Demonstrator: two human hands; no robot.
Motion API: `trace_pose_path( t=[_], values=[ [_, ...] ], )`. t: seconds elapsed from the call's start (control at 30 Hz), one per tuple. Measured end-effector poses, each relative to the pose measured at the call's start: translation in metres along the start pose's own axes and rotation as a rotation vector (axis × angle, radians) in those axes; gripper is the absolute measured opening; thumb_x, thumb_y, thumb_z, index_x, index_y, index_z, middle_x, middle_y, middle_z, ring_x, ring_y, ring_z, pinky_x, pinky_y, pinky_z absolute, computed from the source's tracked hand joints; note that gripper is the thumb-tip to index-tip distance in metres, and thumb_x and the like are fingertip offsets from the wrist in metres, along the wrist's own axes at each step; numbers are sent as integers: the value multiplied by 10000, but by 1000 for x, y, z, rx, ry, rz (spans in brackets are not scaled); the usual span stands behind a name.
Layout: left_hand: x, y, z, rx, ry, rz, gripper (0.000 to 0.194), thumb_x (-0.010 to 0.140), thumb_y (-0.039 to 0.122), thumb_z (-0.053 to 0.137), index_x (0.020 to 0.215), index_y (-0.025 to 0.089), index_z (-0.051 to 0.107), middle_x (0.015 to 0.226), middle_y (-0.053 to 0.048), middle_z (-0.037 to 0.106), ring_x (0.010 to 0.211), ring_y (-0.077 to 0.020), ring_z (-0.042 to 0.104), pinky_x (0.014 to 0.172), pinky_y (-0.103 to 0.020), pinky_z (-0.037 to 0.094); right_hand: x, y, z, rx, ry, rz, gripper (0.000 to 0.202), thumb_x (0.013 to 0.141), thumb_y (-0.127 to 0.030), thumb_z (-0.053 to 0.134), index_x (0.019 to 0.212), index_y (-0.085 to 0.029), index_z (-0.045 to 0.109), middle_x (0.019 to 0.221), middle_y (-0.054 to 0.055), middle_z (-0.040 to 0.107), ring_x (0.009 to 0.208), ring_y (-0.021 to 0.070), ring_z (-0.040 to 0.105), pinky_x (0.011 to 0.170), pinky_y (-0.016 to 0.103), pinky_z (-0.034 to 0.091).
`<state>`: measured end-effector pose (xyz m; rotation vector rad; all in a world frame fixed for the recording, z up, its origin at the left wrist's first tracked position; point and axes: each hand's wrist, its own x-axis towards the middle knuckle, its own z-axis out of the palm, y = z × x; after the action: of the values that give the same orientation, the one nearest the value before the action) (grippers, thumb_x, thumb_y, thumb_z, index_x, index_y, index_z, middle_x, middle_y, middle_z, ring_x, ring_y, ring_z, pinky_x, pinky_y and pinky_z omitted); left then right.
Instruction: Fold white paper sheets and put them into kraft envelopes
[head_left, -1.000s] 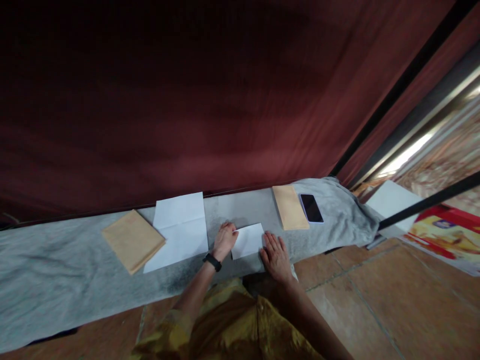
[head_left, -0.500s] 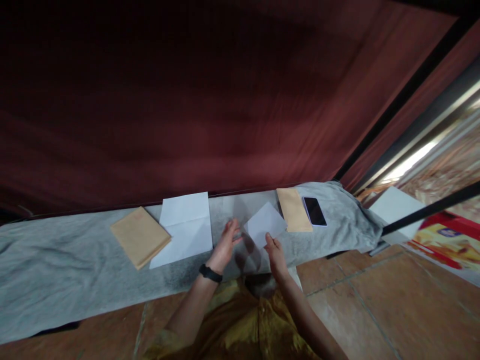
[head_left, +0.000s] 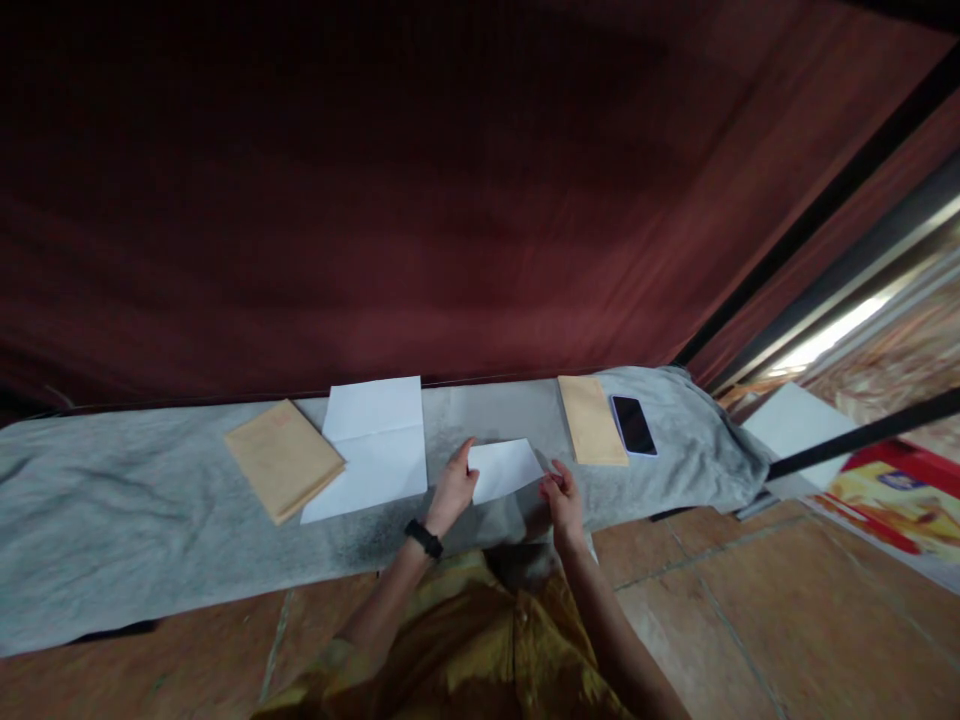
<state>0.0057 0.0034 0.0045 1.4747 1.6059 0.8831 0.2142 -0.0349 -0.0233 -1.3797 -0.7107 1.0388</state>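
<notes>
A small white sheet of paper (head_left: 505, 468), perhaps folded, is held low over the grey cloth, its face tilted. My left hand (head_left: 453, 488), with a black band on the wrist, grips its left edge, thumb on top. At the sheet's right corner, the curled fingers of my right hand (head_left: 564, 502) pinch the tip; part of that grip is hard to make out. To the left lies a larger white sheet (head_left: 382, 440) with a crease across it. A stack of brown envelopes (head_left: 283, 455) overlaps that sheet's left side. Another brown envelope (head_left: 592, 420) is right of my hands.
Next to the right envelope lies a dark-screened phone (head_left: 634, 425). Grey cloth (head_left: 150, 500) covers the long, narrow bench. A dark red curtain (head_left: 375, 250) hangs behind it. On the right are a black metal bar (head_left: 885, 435) and a red printed box (head_left: 900, 490), above the tiled floor (head_left: 750, 580).
The small sheet has shifted left and turned. My left hand, previously apart from it, has closed on its left edge. My right hand has moved from the near edge to the right corner.
</notes>
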Motion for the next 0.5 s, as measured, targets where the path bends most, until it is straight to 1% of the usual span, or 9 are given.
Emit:
trace_pose_path(
  t=[0.07, 0.17, 0.23, 0.3, 0.33, 0.4, 0.5],
  values=[
    [3, -3, -3, 209, 6, 70, 655, 802, 15, 506, 1436, 178, 488, 1236, -109, 677, 1093, -226, 654, 1013, -383, 491, 3, 4, -7, -150, 5, -127, 513, 759, -454, 629, 1192, -180, 624, 863, 44, 687, 723, 199, 624, 696, 350, 534],
    [0, -4, -1, 441, 29, 181, 616, 828, 22, 489, 1428, 162, 497, 1348, -143, 607, 1180, -239, 617, 1058, -384, 466, -1, 6, -11, -383, -29, -351, 400, 865, -389, 532, 1193, -189, 645, 1070, 96, 686, 931, 223, 644, 870, 397, 525],
    [-6, -3, 5, 585, 83, 270, 583, 854, 33, 460, 1420, 165, 503, 1422, -155, 549, 1274, -260, 556, 1094, -420, 432, -4, 5, -6, -494, -110, -470, 389, 925, -362, 469, 1236, -201, 639, 1188, 114, 665, 1074, 235, 627, 969, 425, 500],
    [-13, -3, 15, 695, 132, 367, 570, 884, 52, 423, 1439, 169, 476, 1538, -160, 435, 1410, -291, 421, 1144, -485, 367, -7, 3, 3, -576, -212, -564, 419, 975, -350, 410, 1311, -197, 608, 1280, 130, 643, 1193, 240, 592, 1042, 441, 473],
    [-17, -4, 21, 732, 134, 408, 566, 901, 70, 407, 1457, 166, 452, 1581, -161, 375, 1458, -302, 352, 1162, -512, 335, -8, 2, 9, -621, -262, -602, 441, 996, -352, 382, 1351, -187, 585, 1329, 140, 624, 1244, 241, 569, 1069, 446, 459],
    [-22, -6, 34, 772, 84, 463, 558, 937, 129, 391, 1495, 142, 397, 1611, -175, 321, 1501, -308, 273, 1185, -533, 295, -8, 1, 22, -730, -350, -657, 490, 1028, -371, 328, 1419, -162, 536, 1425, 154, 569, 1335, 245, 510, 1114, 455, 426],
    [-28, -11, 50, 808, 0, 500, 589, 968, 210, 370, 1546, 115, 305, 1595, -199, 343, 1507, -306, 259, 1200, -547, 262, -9, 3, 37, -932, -451, -706, 544, 1054, -405, 261, 1488, -146, 460, 1522, 143, 482, 1436, 243, 404, 1168, 467, 358]
  ],
)
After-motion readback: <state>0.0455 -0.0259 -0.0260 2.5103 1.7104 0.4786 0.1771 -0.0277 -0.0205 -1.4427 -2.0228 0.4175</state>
